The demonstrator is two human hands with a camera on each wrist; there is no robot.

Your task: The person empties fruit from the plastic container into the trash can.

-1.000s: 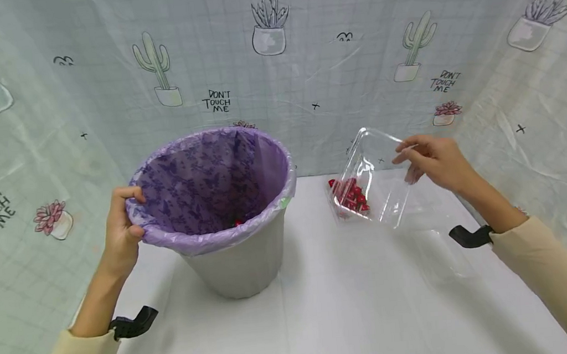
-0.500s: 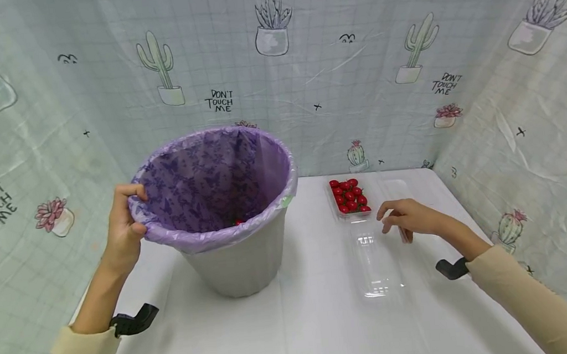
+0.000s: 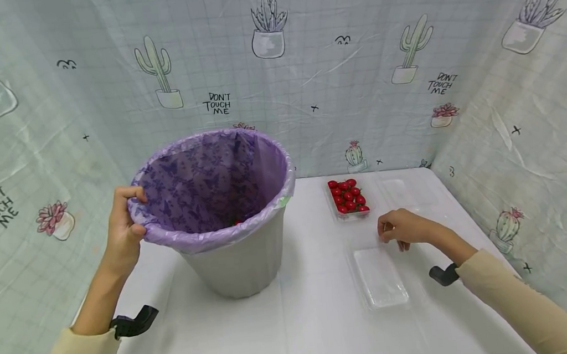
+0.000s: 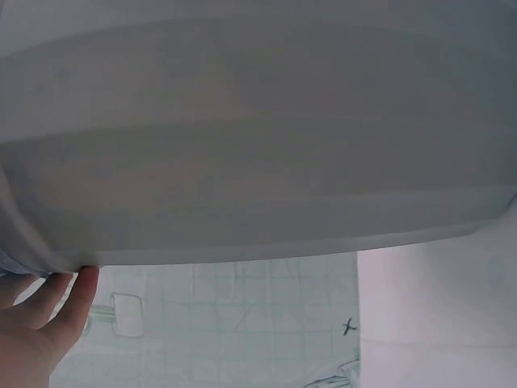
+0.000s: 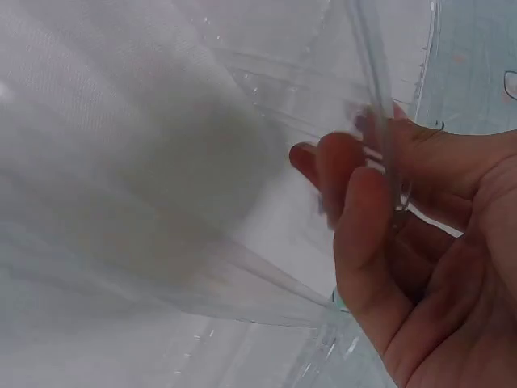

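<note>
On the left of the head view, my left hand (image 3: 123, 234) grips the rim of a grey trash can (image 3: 241, 269) lined with a purple bag (image 3: 198, 242). The left wrist view shows the fingers (image 4: 77, 303) at the can's edge. A red bit shows low inside the bag; most of the inside is hidden. To the right, my right hand (image 3: 402, 229) pinches the edge of a clear plastic container (image 3: 381, 277) low over the white table. The right wrist view shows thumb and fingers about the transparent edge. Nothing is visible inside this container.
A clear punnet of cherry tomatoes (image 3: 349, 197) stands behind the right hand, near the table's back edge. Beside it lies a faint clear plastic piece (image 3: 399, 190). A patterned curtain (image 3: 330, 73) closes off the back and sides of the white table (image 3: 256, 340).
My right hand has brought the clear container down from in front of the tomatoes to the table and toward me. The tomatoes are now uncovered. The left hand keeps its grip on the can.
</note>
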